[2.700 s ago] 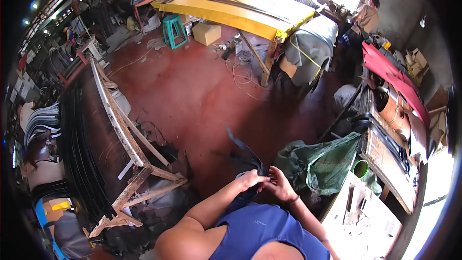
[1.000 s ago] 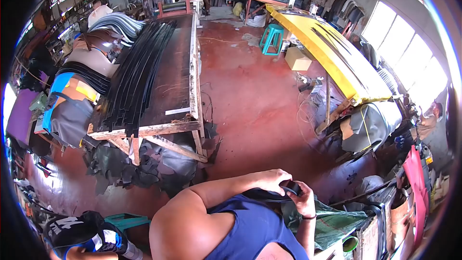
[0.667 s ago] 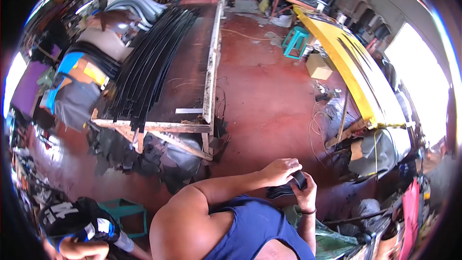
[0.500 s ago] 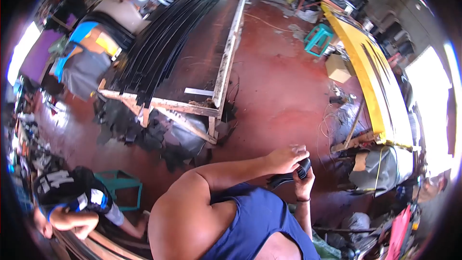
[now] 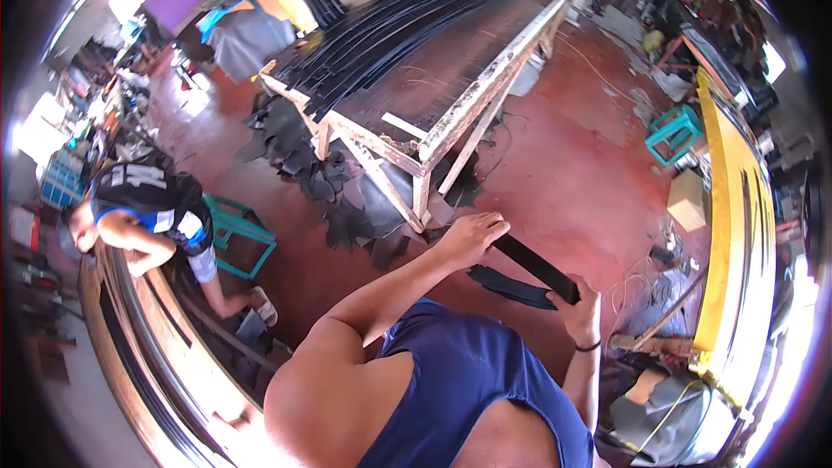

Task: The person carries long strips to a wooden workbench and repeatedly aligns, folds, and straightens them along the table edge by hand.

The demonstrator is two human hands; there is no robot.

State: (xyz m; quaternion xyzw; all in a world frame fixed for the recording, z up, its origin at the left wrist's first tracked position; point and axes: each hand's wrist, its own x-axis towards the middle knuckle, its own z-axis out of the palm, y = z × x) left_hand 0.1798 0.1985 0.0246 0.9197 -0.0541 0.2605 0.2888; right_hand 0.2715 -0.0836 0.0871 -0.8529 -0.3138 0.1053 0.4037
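A black leather-like strip (image 5: 533,264) stretches between my two hands in front of my chest. My left hand (image 5: 472,240) pinches its upper left end. My right hand (image 5: 582,308), with a dark band at the wrist, is closed around its lower right end. More black strip (image 5: 511,288) hangs in a curve below the stretched piece and runs into my right hand. Beyond my hands, many long black strips (image 5: 390,26) lie side by side on a wooden work table (image 5: 485,91).
Dark scraps (image 5: 303,156) lie under the table. At left a co-worker (image 5: 143,208) bends over a bench (image 5: 156,338) beside a green stool (image 5: 238,234). To the right are a yellow-covered table (image 5: 715,208), a cardboard box (image 5: 687,199) and another green stool (image 5: 674,134).
My hands have moved apart, drawing the bunched black strip out between them. My left hand went up and left. The view has turned left, showing more of the co-worker's bench.
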